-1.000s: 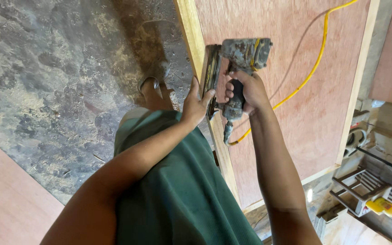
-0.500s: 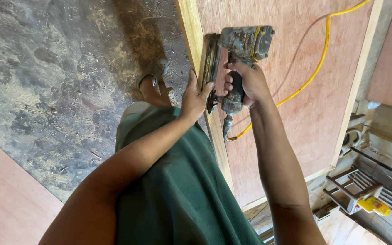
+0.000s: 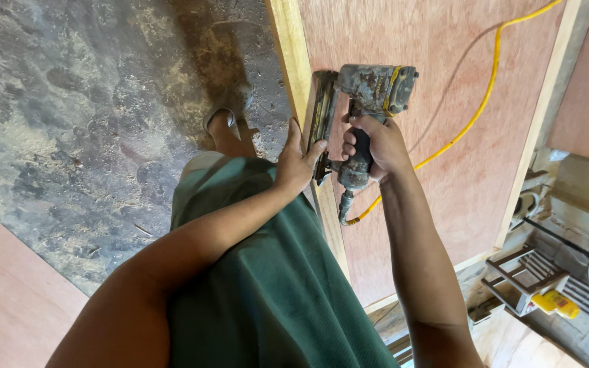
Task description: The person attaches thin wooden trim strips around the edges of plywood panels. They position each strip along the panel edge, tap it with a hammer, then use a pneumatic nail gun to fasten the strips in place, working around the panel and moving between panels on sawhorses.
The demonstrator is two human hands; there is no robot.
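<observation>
Gripping nail gun point(image 3: 369, 102): right hand point(image 3: 375, 143); left hand point(image 3: 296, 163) steadying.

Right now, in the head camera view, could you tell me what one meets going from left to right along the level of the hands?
Grey dusty floor → left hand on the pale wooden strip → nail gun gripped by the right hand → yellow hose → reddish plywood panel → pale wooden edge strip.

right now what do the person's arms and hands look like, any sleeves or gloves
Both arms are bare along all that shows, with no sleeves in view. The left hand and right hand wear no gloves, rings or watch. A dark green garment covers the body below.
</observation>
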